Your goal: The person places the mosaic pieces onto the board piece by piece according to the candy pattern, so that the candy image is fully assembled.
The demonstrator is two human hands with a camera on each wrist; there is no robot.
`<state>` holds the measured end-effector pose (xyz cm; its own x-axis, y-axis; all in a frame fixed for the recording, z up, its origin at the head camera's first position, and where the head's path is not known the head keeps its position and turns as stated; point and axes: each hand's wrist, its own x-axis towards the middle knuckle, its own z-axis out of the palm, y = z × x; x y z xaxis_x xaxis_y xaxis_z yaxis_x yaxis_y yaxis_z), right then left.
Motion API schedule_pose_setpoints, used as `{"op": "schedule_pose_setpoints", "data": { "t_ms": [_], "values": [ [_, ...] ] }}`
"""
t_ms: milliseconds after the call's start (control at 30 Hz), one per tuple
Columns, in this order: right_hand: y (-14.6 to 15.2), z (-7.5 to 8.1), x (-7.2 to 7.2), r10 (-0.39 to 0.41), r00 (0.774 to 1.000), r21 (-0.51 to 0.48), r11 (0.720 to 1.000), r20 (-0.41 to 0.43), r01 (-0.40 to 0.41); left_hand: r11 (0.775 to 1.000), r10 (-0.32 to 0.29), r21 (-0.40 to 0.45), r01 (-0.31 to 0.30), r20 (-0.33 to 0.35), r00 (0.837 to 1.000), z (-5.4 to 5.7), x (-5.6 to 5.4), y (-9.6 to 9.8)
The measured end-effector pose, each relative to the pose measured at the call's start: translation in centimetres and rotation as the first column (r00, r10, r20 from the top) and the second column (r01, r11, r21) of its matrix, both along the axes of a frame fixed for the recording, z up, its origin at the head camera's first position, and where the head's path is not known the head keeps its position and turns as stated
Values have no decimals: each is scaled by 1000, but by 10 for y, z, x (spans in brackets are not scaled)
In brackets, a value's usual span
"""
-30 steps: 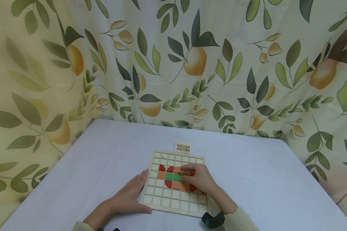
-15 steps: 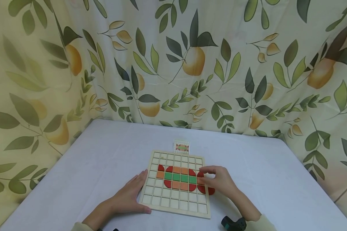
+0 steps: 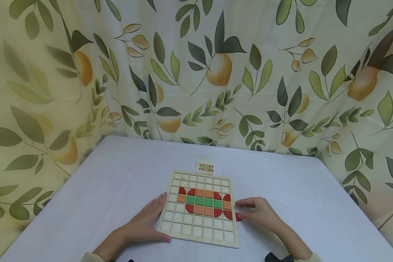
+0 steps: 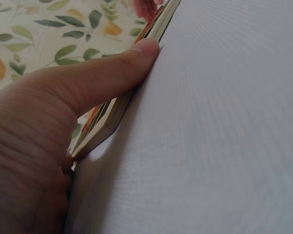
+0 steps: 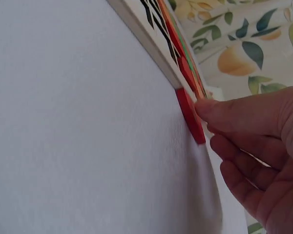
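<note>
A pale wooden grid board point(image 3: 196, 236) lies on the table with red, orange and green pieces set in its middle rows. On the board's left edge rests my left hand point(image 3: 145, 220), fingers straight and thumb point(image 4: 144, 48) against the near edge. My right hand point(image 3: 260, 213) is just beyond the right edge, a gap showing between thumb and forefinger. By its thumb a red curved-edge piece point(image 5: 190, 117) lies on the cloth against the board; whether the thumb touches it I cannot tell. An orange square piece point(image 3: 227, 205) fills a cell near the right edge.
Behind the board lies a small pattern card point(image 3: 205, 166) printed with a similar coloured design. A white cloth point(image 3: 144, 167) covers the table, and a leaf-and-fruit curtain point(image 3: 190, 109) hangs at its back and left.
My right hand has moved right from over the green row, past the board's right columns, to beside the edge. The green row and right-hand orange piece now show. My left hand stays put.
</note>
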<state>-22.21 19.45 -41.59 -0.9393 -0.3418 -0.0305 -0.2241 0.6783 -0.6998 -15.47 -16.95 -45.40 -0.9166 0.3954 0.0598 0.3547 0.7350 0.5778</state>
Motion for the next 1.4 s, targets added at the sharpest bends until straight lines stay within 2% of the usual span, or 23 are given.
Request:
{"op": "schedule_pose_setpoints", "data": {
  "t_ms": [267,433,700,867,1400],
  "values": [
    [13,-4,-3,120,992,-37,992,32,-119,1000,0,7,0,4,1000,0,0,0],
    [17,-6,-4,164,985,-49,986,46,-161,1000,0,8,0,6,1000,0,0,0],
    [17,-7,-5,235,972,-60,971,15,-233,1000,-1,4,1,0,1000,0,1,-1],
    [18,-8,-6,230,973,-62,972,26,-228,1000,-8,4,8,-11,1000,-1,0,-2],
    [20,-11,-4,240,971,-52,969,-13,-241,1000,-13,4,13,-17,1000,-1,-1,-2]
  ]
}}
